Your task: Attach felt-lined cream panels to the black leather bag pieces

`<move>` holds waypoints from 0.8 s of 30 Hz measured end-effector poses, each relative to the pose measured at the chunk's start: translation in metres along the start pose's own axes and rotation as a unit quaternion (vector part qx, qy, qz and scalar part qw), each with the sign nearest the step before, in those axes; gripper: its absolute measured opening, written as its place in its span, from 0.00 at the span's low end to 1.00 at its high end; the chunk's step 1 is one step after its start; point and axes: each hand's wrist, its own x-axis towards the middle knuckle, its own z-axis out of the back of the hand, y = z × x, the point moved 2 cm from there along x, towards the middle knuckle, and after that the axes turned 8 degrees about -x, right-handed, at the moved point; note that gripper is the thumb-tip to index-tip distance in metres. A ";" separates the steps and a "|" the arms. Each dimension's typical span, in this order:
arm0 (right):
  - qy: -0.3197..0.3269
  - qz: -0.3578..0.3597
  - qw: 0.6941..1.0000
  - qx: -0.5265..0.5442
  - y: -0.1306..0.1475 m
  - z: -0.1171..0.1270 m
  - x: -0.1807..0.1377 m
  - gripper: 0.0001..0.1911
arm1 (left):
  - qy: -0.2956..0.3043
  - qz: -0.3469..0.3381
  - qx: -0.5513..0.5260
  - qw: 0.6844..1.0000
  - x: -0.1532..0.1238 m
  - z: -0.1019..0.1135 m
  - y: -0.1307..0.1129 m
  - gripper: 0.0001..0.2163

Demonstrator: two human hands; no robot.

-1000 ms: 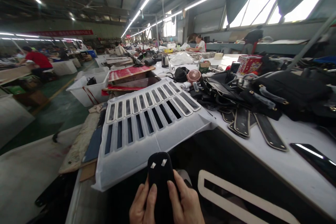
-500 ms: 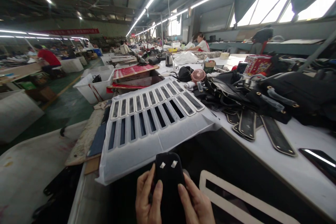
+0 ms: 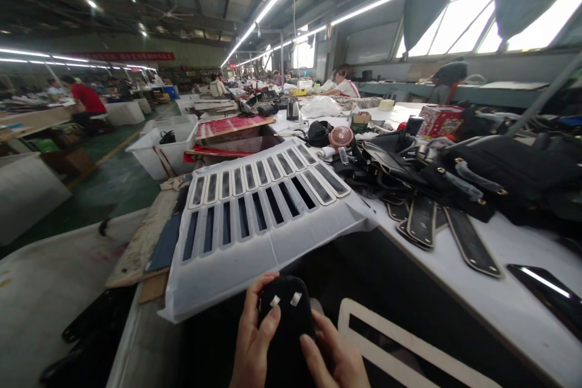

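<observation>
Between my two hands is a black strap-like piece (image 3: 287,339) with a rounded top end and two small shiny metal tabs near that end. My left hand (image 3: 255,333) grips its left edge, thumb just below the left tab and fingers behind. On the right edge, lower down, my right hand (image 3: 334,351) pinches the piece between thumb and fingers. To the right lies a pale rounded frame-shaped piece (image 3: 386,339) with a dark slot. Beyond my hands, a white sheet (image 3: 227,285) carries rows of white-rimmed dark strips (image 3: 226,185).
Black straps with pale edging (image 3: 470,242) and black bags (image 3: 513,163) lie on the white table (image 3: 522,242) at right, near a phone (image 3: 548,291). A pink fan (image 3: 341,136) stands farther back. At left are white bins (image 3: 159,151). Several people work in the distance.
My left hand has moved up the black piece, its thumb now close under the left tab. The black piece has shifted slightly left and down in view.
</observation>
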 end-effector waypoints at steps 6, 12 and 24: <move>0.014 0.138 0.976 -0.168 0.033 0.032 0.029 0.27 | 0.057 -0.027 -0.025 0.998 0.002 -0.003 -0.010 0.18; -0.013 0.299 0.905 -0.304 0.050 0.037 0.041 0.20 | 0.062 -0.054 0.009 0.997 -0.005 -0.006 -0.001 0.27; -0.083 0.420 0.860 -0.279 0.036 0.041 0.035 0.09 | 0.089 -0.058 0.037 0.994 -0.006 -0.008 0.010 0.25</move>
